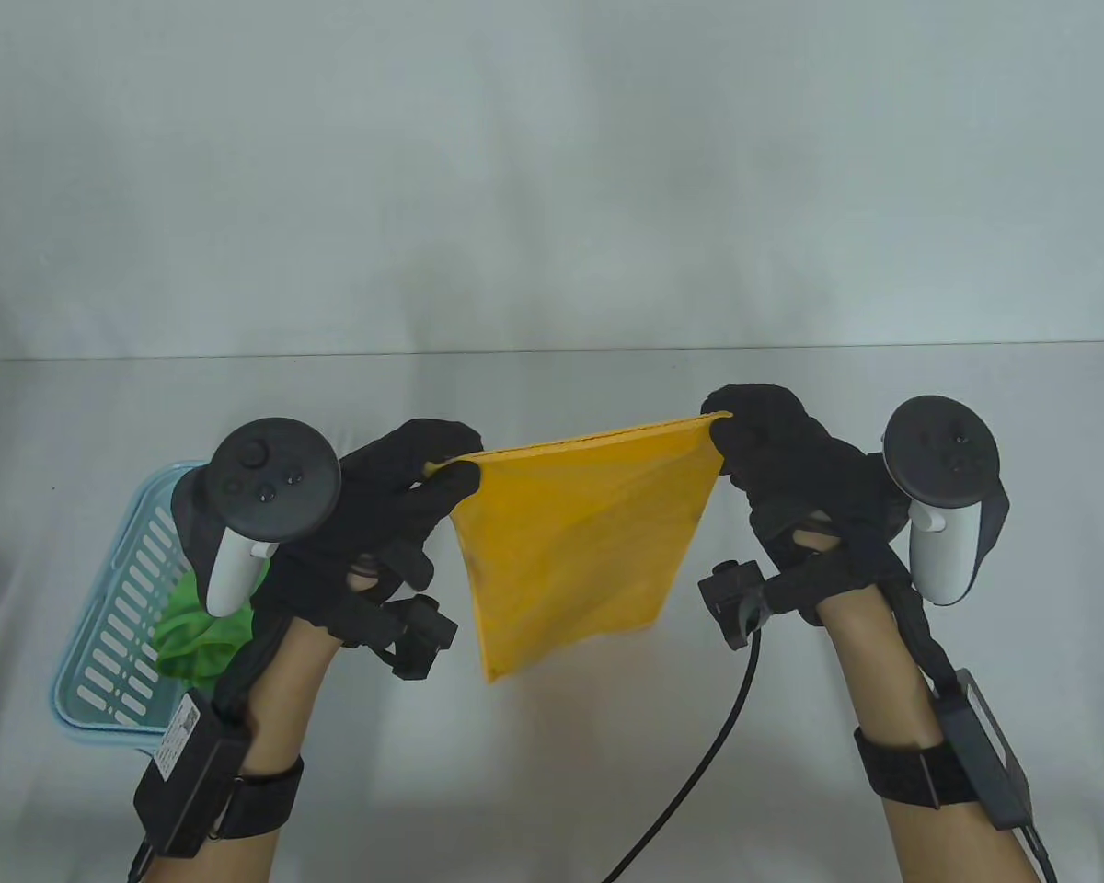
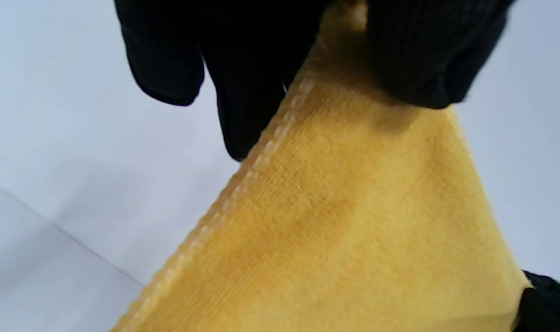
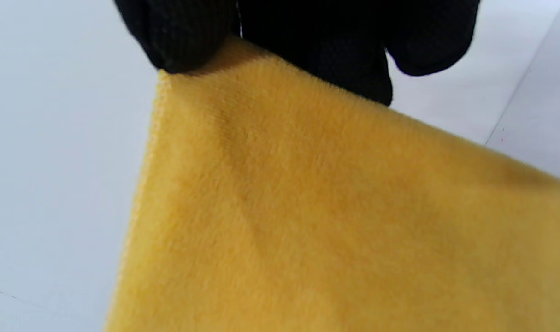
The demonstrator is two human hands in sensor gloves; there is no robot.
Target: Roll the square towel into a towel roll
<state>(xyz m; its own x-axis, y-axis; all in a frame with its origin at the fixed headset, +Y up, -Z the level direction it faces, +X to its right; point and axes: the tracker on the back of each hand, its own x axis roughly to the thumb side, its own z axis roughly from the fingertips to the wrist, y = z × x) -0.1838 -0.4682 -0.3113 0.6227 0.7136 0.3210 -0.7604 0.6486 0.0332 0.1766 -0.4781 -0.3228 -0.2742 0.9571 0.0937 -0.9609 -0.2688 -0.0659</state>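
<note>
White table (image 1: 552, 782) and pale backdrop (image 1: 552, 166) lay behind the yellow towel (image 1: 575, 543); your left hand (image 1: 377, 524) and right hand (image 1: 791, 469) each pinched a top corner.

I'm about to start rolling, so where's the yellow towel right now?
In the table view the yellow towel hangs mid-frame above the table, its top corners pinched by the left hand and right hand.

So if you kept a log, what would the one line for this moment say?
stage: towel spread in air, not rolled | left hand: pinches yellow towel corner | right hand: pinches opposite corner | basket: green cloth inside
</note>
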